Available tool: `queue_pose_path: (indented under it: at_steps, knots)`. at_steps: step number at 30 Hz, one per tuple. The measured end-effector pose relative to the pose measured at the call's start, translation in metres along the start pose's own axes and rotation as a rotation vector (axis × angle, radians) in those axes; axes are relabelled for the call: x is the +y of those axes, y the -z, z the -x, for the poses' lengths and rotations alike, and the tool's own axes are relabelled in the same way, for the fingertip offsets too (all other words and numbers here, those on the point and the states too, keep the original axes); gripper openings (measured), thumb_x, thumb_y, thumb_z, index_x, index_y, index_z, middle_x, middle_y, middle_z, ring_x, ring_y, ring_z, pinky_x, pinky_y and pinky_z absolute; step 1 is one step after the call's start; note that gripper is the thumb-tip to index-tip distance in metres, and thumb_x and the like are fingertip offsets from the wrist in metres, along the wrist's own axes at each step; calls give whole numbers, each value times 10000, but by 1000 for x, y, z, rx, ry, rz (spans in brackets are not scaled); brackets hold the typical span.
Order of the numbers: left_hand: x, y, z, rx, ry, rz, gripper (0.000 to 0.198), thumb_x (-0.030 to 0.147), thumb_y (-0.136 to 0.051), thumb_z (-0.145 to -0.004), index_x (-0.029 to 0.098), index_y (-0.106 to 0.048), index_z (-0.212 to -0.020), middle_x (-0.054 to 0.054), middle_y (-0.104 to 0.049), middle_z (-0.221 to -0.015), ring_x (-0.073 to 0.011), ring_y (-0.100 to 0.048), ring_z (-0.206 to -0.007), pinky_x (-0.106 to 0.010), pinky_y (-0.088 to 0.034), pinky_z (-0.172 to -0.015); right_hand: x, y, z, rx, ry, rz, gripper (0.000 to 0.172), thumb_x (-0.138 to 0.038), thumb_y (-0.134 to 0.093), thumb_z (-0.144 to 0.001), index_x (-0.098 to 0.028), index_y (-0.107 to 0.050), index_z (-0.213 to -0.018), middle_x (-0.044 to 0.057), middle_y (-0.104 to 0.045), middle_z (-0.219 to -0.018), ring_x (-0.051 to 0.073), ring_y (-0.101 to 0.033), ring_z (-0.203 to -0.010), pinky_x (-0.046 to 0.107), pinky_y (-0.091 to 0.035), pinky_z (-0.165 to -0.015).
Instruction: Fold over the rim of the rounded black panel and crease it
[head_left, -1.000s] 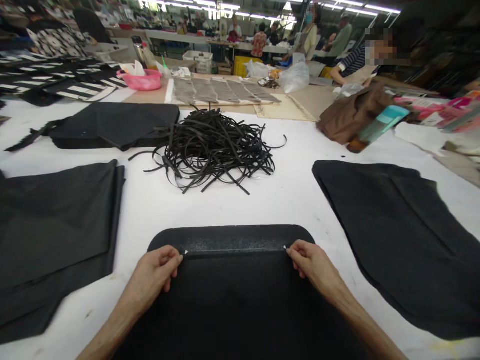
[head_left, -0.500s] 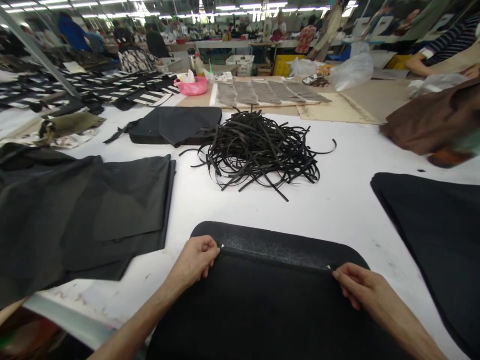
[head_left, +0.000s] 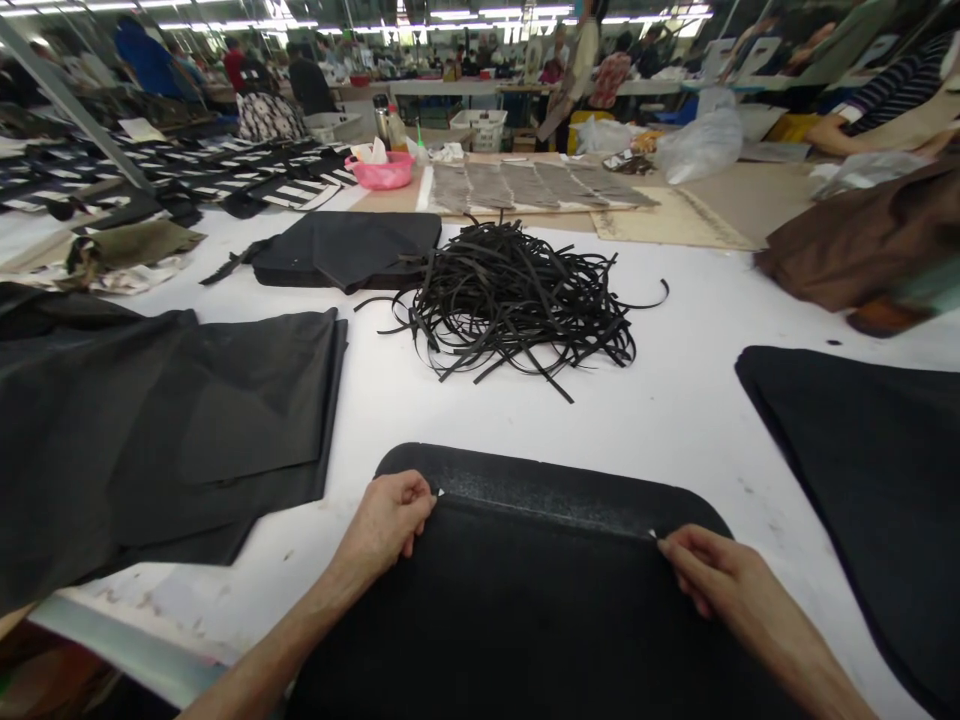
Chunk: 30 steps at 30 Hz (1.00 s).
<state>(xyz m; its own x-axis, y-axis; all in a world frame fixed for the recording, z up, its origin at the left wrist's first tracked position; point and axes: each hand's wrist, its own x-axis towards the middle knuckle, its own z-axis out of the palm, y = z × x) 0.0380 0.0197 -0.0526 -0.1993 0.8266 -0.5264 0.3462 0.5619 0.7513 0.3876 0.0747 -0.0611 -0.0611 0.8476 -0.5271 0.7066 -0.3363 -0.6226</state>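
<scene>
A long white worktable (head_left: 697,420) fills a busy workshop, with other workers and tables far behind it. Taking the tangle of black strips (head_left: 517,295) at mid-table as the landmark: to its left lies a spread of black fabric sheets (head_left: 172,420), and behind-left of it a folded black piece (head_left: 345,248) and a pink bowl (head_left: 382,172). Directly in front of the tangle, nearest the person, lies a black rounded panel (head_left: 540,480) with a black cloth layer (head_left: 517,610) laid over it. The left hand (head_left: 386,520) is curled, fingertips pinching the cloth's left corner at a small white mark; the right hand (head_left: 720,575) pinches the opposite corner likewise. The cloth edge runs taut between them, just short of the panel's far rim, so the alignment looks nearly done and pressing down seems left. Right of the tangle lies another black sheet (head_left: 862,470).
</scene>
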Motion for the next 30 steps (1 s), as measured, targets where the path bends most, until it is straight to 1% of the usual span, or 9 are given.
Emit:
queue_pose_path:
  at_steps: [8,11,14,16,18,20,22,27,30]
  knots:
    - [-6,-2,-2,55,-63,-163,153,294,-430,-773,200,-423,-653,86,-436,-456,-86,-424,-351,-196,-261,-371,2,-3,0,24,-10,-8,361,-563,-400,-678,-211,-478,-656,-14,-497,-538,138,-461,-445,249,-322,-446]
    - [-1,-1,3,151,-155,-453,143,279,-447,-797,209,-403,-680,85,-399,-472,-111,-460,-463,-220,-289,-467,7,-5,-2,30,9,-14,341,-533,-401,-707,-204,-482,-662,-16,-505,-543,130,-463,-444,236,-322,-437]
    - [6,-4,13,205,-174,-785,79,272,-398,-858,219,-454,-841,55,-500,-575,-153,-523,-561,-253,-298,-509,8,-6,-2,57,30,-28,291,-463,-408,-747,-194,-495,-678,-19,-511,-543,123,-469,-437,221,-321,-423]
    - [7,-10,17,230,-265,-932,173,223,-318,-890,213,-482,-943,2,-578,-755,-180,-572,-681,-270,-352,-541,8,-7,-2,75,37,-37,240,-390,-416,-775,-188,-498,-675,-20,-516,-538,116,-473,-427,210,-319,-412]
    - [2,-15,17,239,-466,-1018,288,108,-270,-862,194,-528,-957,-44,-587,-924,-192,-575,-829,-288,-430,-650,6,-8,-1,92,30,-29,195,-311,-429,-794,-182,-499,-665,-22,-522,-529,109,-481,-417,199,-317,-401]
    - [-7,-21,14,240,-665,-1077,371,19,-268,-804,173,-581,-932,-67,-587,-998,-198,-555,-915,-309,-457,-777,5,-9,-2,113,21,-12,166,-251,-444,-801,-177,-507,-667,-26,-532,-525,105,-494,-413,189,-316,-394]
    - [-16,-24,12,255,-785,-1137,409,-14,-280,-777,159,-619,-925,-78,-603,-1013,-202,-552,-935,-321,-461,-835,4,-10,-1,133,18,-2,153,-217,-456,-804,-176,-516,-669,-30,-543,-527,103,-507,-418,183,-319,-391]
    - [-24,-25,21,278,-897,-1323,519,-71,-296,-751,151,-602,-1108,-77,-608,-1098,-202,-538,-1020,-315,-462,-885,0,-9,2,159,14,7,137,-164,-479,-787,-175,-522,-656,-40,-549,-514,97,-501,-398,177,-310,-376]
    - [-19,-29,33,285,-868,-1398,608,-93,-325,-726,178,-511,-1238,-75,-605,-1080,-203,-542,-1008,-325,-461,-890,-2,-8,4,166,10,21,123,-147,-489,-775,-175,-536,-665,-46,-558,-515,93,-507,-400,174,-301,-373]
